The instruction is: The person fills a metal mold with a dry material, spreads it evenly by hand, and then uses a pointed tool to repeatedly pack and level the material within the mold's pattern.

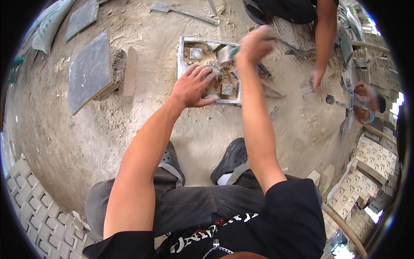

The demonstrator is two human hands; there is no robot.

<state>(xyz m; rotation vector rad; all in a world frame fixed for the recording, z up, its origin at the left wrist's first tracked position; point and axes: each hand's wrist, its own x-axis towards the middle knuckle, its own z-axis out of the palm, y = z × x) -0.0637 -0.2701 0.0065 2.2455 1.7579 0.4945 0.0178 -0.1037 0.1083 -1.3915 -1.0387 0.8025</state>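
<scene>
Black shirt (pixel 297 211) nearest; left fingers (pixel 202 74) spread on mould (pixel 180 58); right fingers (pixel 261 35) gripping blurred tool (pixel 225 55).

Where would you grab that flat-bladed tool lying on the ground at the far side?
Probably by the handle, toward its right end, reaching from the near side: the flat-bladed tool lies with its wide blade leftward, while the long, slim handle slants right and nearer.
</scene>
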